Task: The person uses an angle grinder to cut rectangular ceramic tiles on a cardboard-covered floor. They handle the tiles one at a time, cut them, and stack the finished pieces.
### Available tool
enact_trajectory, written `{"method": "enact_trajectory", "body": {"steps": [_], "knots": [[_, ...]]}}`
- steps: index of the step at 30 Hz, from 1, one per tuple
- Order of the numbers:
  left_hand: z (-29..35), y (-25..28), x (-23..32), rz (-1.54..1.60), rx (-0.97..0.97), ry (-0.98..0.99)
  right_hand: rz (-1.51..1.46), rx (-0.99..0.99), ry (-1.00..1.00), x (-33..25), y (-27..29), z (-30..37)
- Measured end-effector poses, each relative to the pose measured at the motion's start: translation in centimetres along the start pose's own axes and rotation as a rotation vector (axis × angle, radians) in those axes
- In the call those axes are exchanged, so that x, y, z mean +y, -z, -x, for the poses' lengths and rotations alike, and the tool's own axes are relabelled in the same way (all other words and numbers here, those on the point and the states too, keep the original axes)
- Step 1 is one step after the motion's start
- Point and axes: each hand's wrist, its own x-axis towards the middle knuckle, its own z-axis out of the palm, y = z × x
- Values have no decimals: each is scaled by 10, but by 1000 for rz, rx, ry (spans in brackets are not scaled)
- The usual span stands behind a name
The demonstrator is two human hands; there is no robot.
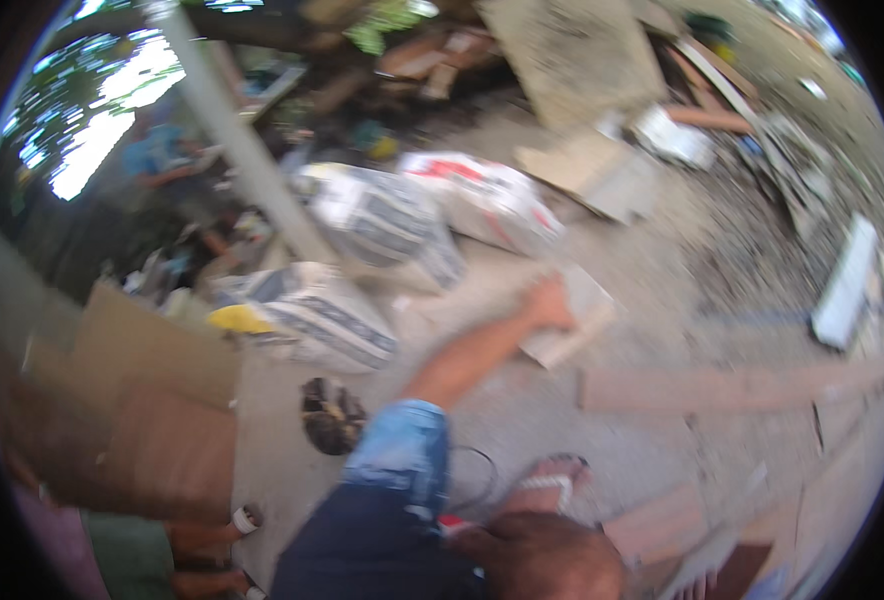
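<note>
My left arm, in a light blue sleeve, stretches forward across the middle. Its hand, my left hand (548, 302), is closed at the left edge of a pale flat slab (590, 303) on the ground, its fingers bent over it. Motion blur hides the exact grip. At the bottom edge, right of my bent knee, a few fingers of my right hand (697, 586) show beside a dark reddish-brown tile (740, 570). The rest of that hand is out of the picture, and what it touches does not show.
Filled sacks (387, 225) stand ahead, left of the slab. Brown boards (162, 360) lean at the left, near another person's legs (207, 560). Long reddish planks or tiles (722, 388) lie at the right. Rubble and a white block (846, 285) lie beyond. A pole (237, 130) rises far left.
</note>
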Motion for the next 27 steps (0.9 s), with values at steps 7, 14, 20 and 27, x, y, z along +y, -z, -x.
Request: {"method": "enact_trajectory", "body": {"steps": [7,14,20,27], "knots": [[18,46,3,53,-62,37,-75,54,120,-9,20,48],[26,25,16,25,-18,40,-133,101,167,8,33,78],[29,8,9,12,16,60,-141,117,183,12,35,83],[18,6,10,108,-21,89,-150,115,195,12,40,80]]}}
